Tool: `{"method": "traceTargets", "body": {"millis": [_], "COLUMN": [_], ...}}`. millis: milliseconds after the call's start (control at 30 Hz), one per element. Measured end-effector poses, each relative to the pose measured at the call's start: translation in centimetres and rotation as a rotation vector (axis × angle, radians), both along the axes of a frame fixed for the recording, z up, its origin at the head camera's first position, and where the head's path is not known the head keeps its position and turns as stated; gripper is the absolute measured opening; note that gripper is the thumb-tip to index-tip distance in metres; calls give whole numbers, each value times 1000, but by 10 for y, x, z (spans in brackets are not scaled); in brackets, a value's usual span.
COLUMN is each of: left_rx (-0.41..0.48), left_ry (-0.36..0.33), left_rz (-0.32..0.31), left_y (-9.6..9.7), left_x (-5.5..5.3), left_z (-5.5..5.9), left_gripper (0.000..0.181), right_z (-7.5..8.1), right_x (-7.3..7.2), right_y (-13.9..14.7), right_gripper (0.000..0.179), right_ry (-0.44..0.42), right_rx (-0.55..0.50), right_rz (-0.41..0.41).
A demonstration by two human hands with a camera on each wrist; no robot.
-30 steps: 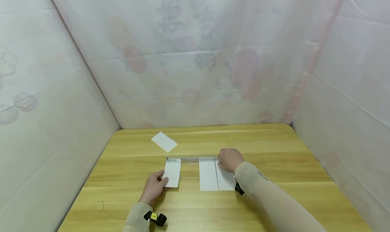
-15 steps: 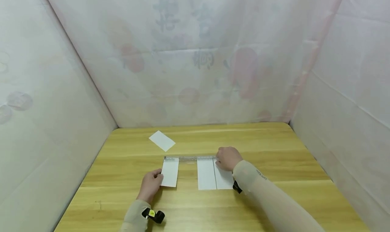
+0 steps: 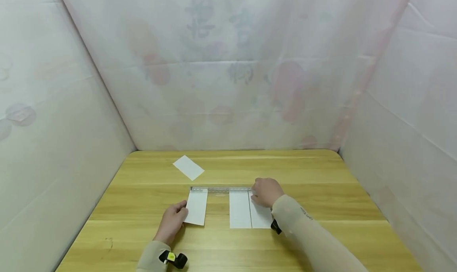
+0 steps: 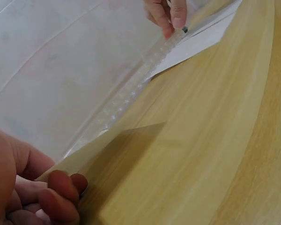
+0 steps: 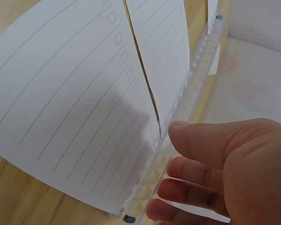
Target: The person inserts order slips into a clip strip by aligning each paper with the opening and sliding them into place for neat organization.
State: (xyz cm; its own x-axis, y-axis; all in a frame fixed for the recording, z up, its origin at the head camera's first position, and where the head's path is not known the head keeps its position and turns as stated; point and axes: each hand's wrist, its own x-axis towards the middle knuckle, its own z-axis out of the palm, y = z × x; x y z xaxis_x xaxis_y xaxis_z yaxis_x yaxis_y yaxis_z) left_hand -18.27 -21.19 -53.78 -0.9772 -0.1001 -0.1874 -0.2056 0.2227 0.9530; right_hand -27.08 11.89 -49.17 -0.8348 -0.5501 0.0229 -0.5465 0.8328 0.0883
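Note:
A clear plastic strip (image 3: 218, 190) lies across the table, and the right wrist view shows a row of round bumps along it. My right hand (image 3: 267, 191) grips it near its right end, thumb on one side and curled fingers on the other. Two lined paper cards with small checkboxes, a middle card (image 3: 240, 209) and a right card (image 5: 79, 108), hang side by side from the strip with a thin gap between them. At the strip's left end, a white card (image 3: 196, 208) has its top edge at the plastic. My left hand (image 3: 171, 222) pinches this card's lower left edge.
Another white card (image 3: 188, 168) lies at an angle on the wooden table (image 3: 307, 248), beyond the strip. Pale printed curtains (image 3: 221, 85) enclose the table at the back and both sides. Bare wood shows between the left and middle cards.
The left card's lower end has swung slightly left with my left hand, widening the gap to the middle card. My right hand stays at the strip's right end; the head view shifts slightly.

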Motion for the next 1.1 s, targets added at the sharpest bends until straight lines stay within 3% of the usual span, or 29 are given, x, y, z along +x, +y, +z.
{"method": "traceTargets", "body": {"millis": [167, 200, 333, 567, 1100], "left_rx": [12, 9, -8, 4, -44], "left_ry": [4, 3, 10, -11, 48], "left_rz": [-41, -42, -37, -25, -20], "left_y": [4, 3, 5, 12, 17], "left_x": [-1, -3, -8, -12, -12], "left_z": [1, -3, -8, -6, -8], "left_gripper": [53, 54, 56, 57, 51], "right_z": [2, 1, -1, -2, 1], "right_x": [1, 1, -2, -3, -1], "right_y": [3, 3, 3, 3, 2], "right_gripper": [24, 25, 25, 29, 29], "right_ry": [-24, -30, -37, -54, -98], "right_rx": [-14, -24, -44, -41, -15], "right_rz": [-18, -27, -53, -82, -104]}}
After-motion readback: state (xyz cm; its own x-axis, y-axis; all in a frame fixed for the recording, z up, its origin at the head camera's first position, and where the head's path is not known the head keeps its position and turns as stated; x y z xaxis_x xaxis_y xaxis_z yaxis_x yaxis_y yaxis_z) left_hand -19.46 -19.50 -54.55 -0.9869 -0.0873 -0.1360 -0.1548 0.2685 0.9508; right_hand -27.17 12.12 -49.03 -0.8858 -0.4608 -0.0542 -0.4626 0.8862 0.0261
